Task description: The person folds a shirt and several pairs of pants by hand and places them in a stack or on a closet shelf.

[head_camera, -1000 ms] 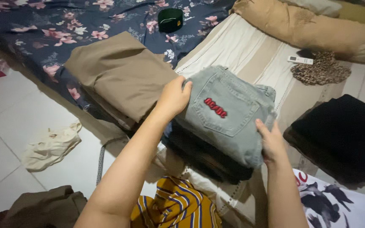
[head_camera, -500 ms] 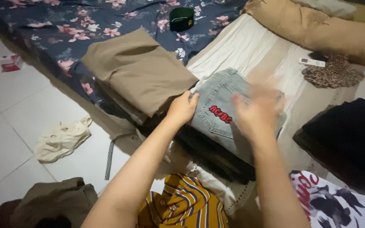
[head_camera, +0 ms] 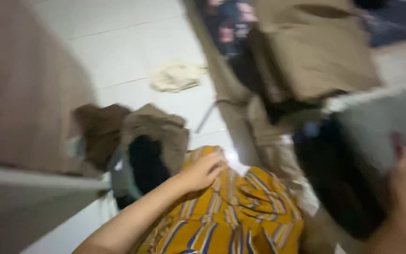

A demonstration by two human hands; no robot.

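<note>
The view is motion-blurred. My left hand (head_camera: pixel 204 170) rests on a crumpled yellow garment with blue and white stripes (head_camera: pixel 231 211) lying on the floor, its fingers curled on the cloth at the garment's upper edge. My right hand (head_camera: pixel 402 197) shows only as a blurred forearm and palm at the right edge, beside the folded grey jeans (head_camera: pixel 377 124) on a dark stack; I cannot tell if it grips anything. A folded tan garment (head_camera: pixel 306 51) lies on the mattress above.
A heap of brown and dark clothes (head_camera: pixel 137 141) sits on the white tiled floor (head_camera: pixel 118 42) left of my left hand. A small cream cloth (head_camera: pixel 177 76) lies farther off. A brown surface (head_camera: pixel 24 84) fills the left side.
The camera has swung down and left. My left hand has left the folded jeans and dropped to the striped yellow garment on the floor. My right hand has slid to the frame's right edge.
</note>
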